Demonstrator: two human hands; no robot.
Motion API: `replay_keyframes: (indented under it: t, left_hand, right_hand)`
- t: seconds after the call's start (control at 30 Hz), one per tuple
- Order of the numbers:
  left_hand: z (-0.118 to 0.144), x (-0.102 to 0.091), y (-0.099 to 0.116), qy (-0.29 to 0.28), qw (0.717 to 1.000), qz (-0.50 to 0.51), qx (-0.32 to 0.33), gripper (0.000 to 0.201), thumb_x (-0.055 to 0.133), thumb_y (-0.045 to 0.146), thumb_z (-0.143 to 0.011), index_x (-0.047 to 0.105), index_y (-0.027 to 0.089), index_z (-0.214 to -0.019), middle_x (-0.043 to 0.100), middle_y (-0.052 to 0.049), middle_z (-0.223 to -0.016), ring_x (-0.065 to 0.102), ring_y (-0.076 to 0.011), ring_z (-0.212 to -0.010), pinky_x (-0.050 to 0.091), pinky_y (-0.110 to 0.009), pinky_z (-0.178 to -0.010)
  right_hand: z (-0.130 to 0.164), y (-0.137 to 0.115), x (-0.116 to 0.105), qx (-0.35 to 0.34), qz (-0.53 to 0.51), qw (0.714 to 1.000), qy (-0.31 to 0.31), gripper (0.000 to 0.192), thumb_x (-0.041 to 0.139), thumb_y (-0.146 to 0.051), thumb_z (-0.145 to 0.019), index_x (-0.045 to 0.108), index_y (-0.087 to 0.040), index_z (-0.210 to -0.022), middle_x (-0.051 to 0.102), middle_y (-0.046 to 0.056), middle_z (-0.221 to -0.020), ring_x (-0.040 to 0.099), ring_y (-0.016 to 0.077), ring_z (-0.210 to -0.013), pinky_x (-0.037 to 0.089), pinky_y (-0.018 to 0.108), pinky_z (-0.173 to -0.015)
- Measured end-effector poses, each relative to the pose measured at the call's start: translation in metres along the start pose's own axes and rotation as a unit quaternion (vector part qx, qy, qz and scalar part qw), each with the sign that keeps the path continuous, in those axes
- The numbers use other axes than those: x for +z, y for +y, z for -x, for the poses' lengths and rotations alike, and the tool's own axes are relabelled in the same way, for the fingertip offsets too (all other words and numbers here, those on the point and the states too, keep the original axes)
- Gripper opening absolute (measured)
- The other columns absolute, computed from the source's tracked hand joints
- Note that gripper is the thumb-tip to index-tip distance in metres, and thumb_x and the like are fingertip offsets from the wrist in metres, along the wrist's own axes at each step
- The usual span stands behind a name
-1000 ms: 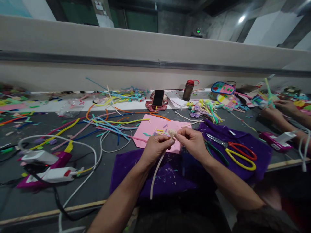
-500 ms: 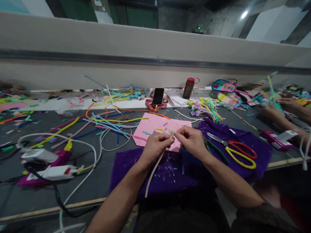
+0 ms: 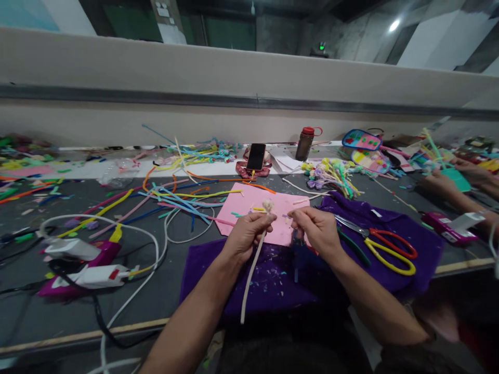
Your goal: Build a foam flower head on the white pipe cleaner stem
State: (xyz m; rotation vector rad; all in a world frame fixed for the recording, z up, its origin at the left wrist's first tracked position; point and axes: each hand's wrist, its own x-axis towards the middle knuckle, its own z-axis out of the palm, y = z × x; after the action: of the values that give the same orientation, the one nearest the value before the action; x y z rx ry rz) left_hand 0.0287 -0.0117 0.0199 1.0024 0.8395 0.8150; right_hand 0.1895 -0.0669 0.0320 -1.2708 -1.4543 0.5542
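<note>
Bud (image 3: 267, 205) already rolled atop stem (image 3: 251, 272) pinched in left hand (image 3: 249, 235); right hand (image 3: 317, 228) curled shut beside it over desk's (image 3: 163, 291) near edge, content unclear, stem otherwise bare.

Hidden, cropped and indistinct parts around the hands.
The left hand (image 3: 247, 236) covers the upper stem of the cream pipe cleaner (image 3: 249, 280); whatever the closed right hand (image 3: 315, 231) pinches is too small to identify. Far right of both hands, a co-worker's forearms (image 3: 463, 200) are cropped by the frame edge and blurred.
</note>
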Motion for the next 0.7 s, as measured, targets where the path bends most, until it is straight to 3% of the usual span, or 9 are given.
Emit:
replay_keyframes:
  t: [0.1,0.33,0.5,0.7]
  left_hand:
    - [0.000,-0.001,0.002,-0.011,0.997,0.070,-0.021,0.029,0.073,0.036,-0.060,0.066,0.013,-0.076,0.052,0.002,-0.058,0.030,-0.0007,-0.038,0.010,-0.017,-0.034]
    - [0.000,-0.001,-0.003,-0.023,0.992,0.125,0.001,0.027,0.074,0.032,-0.060,0.069,0.012,-0.077,0.060,-0.002,-0.066,0.050,-0.0079,-0.053,0.036,-0.020,-0.048]
    - [0.003,-0.001,-0.003,-0.037,0.994,0.100,0.005,0.036,0.073,0.037,-0.061,0.068,0.012,-0.086,0.060,-0.002,-0.065,0.051,-0.0095,-0.053,0.036,-0.022,-0.051]
    - [0.006,-0.001,0.001,-0.060,0.995,0.084,0.011,0.039,0.073,0.035,-0.060,0.064,0.014,-0.091,0.058,-0.001,-0.072,0.049,-0.0074,-0.056,0.033,-0.019,-0.050]
  right_hand:
    - [0.009,-0.008,0.002,-0.002,0.009,0.999,-0.035,0.026,0.051,-0.033,-0.082,0.063,-0.016,-0.066,0.057,-0.001,-0.054,0.049,0.0090,-0.042,0.036,0.020,-0.043]
    - [0.009,-0.010,0.028,0.008,-0.006,0.991,-0.133,0.023,0.051,-0.032,-0.082,0.062,-0.017,-0.070,0.054,-0.002,-0.053,0.047,0.0088,-0.043,0.034,0.020,-0.044]
    - [0.004,-0.003,0.041,0.024,-0.025,0.992,-0.121,0.022,0.051,-0.031,-0.081,0.060,-0.017,-0.066,0.052,-0.003,-0.050,0.048,0.0095,-0.042,0.035,0.020,-0.044]
    - [0.002,-0.004,0.035,0.078,-0.104,0.983,-0.129,0.025,0.049,-0.034,-0.082,0.057,-0.017,-0.065,0.048,-0.006,-0.043,0.042,0.0071,-0.037,0.032,0.019,-0.042]
